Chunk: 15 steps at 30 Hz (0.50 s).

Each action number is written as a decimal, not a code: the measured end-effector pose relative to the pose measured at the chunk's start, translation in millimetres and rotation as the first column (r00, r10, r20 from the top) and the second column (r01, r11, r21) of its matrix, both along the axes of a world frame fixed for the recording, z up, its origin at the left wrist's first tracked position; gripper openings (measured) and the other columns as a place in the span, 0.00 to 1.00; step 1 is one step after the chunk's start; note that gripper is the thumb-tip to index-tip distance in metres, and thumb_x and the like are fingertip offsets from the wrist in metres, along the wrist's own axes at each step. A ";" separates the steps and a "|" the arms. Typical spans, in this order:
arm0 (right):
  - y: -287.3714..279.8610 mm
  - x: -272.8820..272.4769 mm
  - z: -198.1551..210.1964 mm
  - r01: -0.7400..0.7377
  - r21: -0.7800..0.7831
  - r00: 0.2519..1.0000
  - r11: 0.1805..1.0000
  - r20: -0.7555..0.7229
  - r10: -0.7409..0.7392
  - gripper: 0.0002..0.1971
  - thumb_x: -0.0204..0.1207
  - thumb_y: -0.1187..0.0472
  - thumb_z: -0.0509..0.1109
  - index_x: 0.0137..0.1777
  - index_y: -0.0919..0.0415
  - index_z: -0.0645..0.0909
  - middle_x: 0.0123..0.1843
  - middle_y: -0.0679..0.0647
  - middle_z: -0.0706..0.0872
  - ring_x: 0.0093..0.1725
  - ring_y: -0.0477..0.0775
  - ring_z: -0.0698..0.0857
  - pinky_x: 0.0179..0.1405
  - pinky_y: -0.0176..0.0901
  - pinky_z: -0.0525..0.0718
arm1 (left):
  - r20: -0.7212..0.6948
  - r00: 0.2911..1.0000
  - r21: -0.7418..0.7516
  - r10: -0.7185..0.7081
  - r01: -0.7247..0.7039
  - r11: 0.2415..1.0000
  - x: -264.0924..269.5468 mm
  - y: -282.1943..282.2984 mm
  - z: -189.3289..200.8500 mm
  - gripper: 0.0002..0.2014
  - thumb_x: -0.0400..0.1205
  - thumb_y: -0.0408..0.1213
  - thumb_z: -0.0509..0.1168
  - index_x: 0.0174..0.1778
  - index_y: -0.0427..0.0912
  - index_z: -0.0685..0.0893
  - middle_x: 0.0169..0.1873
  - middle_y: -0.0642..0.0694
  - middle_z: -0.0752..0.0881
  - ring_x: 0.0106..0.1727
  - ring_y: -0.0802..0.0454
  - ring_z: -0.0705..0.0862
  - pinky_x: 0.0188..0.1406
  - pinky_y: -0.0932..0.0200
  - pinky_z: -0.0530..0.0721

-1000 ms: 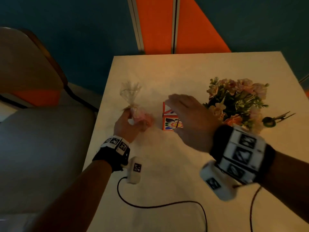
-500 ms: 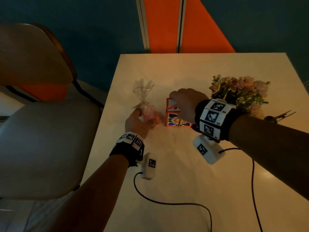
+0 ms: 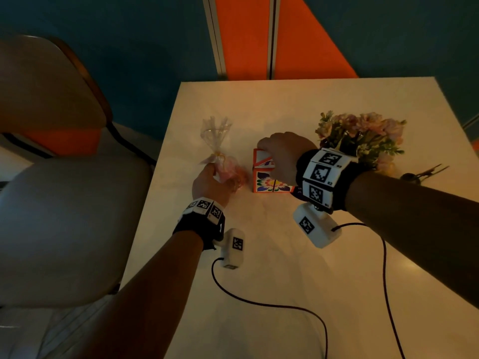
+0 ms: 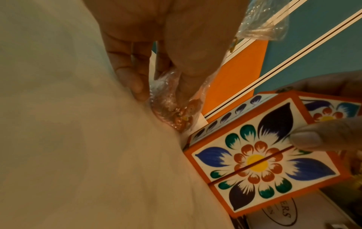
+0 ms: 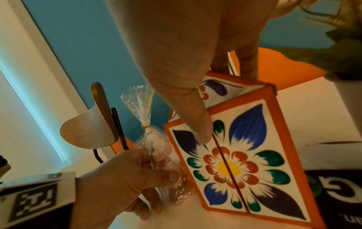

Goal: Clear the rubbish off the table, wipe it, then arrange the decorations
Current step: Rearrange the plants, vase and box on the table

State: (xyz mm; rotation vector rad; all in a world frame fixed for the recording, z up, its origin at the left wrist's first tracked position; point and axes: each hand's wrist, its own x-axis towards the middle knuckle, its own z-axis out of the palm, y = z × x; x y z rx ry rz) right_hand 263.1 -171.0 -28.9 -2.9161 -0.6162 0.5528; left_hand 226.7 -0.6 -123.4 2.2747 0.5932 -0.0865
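Right hand (image 3: 281,154), spread above painted box (image 3: 267,181) a second ago, is now lowered onto it: thumb pressed on flower-painted front face, fingers curled over far top edge. Left hand (image 3: 211,183) kept low on table (image 3: 259,255), fingers clamped round cellophane sweet bag (image 3: 228,172), bag touching tabletop just beside box. Further back, flower bouquet (image 3: 363,137) seen right of box. Chair (image 3: 59,203) left of table.

1 painted box (image 3: 267,177), 1 sweet bag (image 3: 225,169), 1 bouquet (image 3: 363,138)
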 end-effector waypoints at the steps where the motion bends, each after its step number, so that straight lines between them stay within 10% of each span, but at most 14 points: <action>1: 0.4 -0.9 1.2 0.003 -0.001 1.000 1.000 -0.001 -0.003 0.22 0.73 0.63 0.71 0.67 0.56 0.75 0.62 0.59 0.81 0.60 0.64 0.80 0.60 0.59 0.82 | -0.004 1.000 0.002 -0.002 0.002 1.000 0.0 -0.7 -0.2 0.23 0.70 0.48 0.75 0.61 0.54 0.81 0.57 0.50 0.86 0.57 0.49 0.84 0.47 0.64 0.73; 6: -9.5 -20.6 28.6 -0.023 0.047 0.994 0.999 0.107 0.018 0.35 0.74 0.49 0.73 0.78 0.54 0.63 0.75 0.57 0.73 0.73 0.64 0.71 0.72 0.60 0.72 | -0.085 0.996 0.035 -0.003 0.006 0.999 -5.1 2.6 5.3 0.34 0.64 0.56 0.77 0.63 0.47 0.79 0.60 0.48 0.84 0.60 0.46 0.83 0.54 0.59 0.76; 10: -55.1 -93.9 51.0 -0.201 0.482 0.948 0.853 0.316 0.044 0.11 0.73 0.54 0.69 0.54 0.54 0.81 0.49 0.50 0.86 0.48 0.47 0.79 0.48 0.42 0.77 | 0.028 0.989 0.235 -0.143 0.132 0.963 -45.6 13.2 34.5 0.14 0.72 0.49 0.74 0.47 0.44 0.84 0.47 0.47 0.89 0.44 0.50 0.86 0.48 0.60 0.81; 13: -110.9 -155.5 20.6 0.103 0.489 0.988 0.866 -0.148 -0.034 0.03 0.75 0.52 0.70 0.41 0.47 0.79 0.38 0.45 0.83 0.38 0.46 0.79 0.35 0.35 0.77 | 0.364 0.842 0.473 -0.399 0.202 0.858 -63.7 -4.2 75.2 0.12 0.71 0.45 0.76 0.40 0.43 0.83 0.39 0.47 0.86 0.33 0.55 0.80 0.32 0.65 0.73; 15: -145.0 -169.0 -8.5 0.330 0.370 0.902 0.868 -0.396 -0.174 0.05 0.76 0.55 0.72 0.42 0.45 0.79 0.41 0.45 0.84 0.41 0.47 0.82 0.37 0.37 0.79 | 0.515 0.684 0.535 -0.517 0.214 0.817 -54.7 -23.0 100.6 0.17 0.69 0.43 0.78 0.47 0.39 0.84 0.44 0.44 0.85 0.41 0.51 0.82 0.39 0.62 0.79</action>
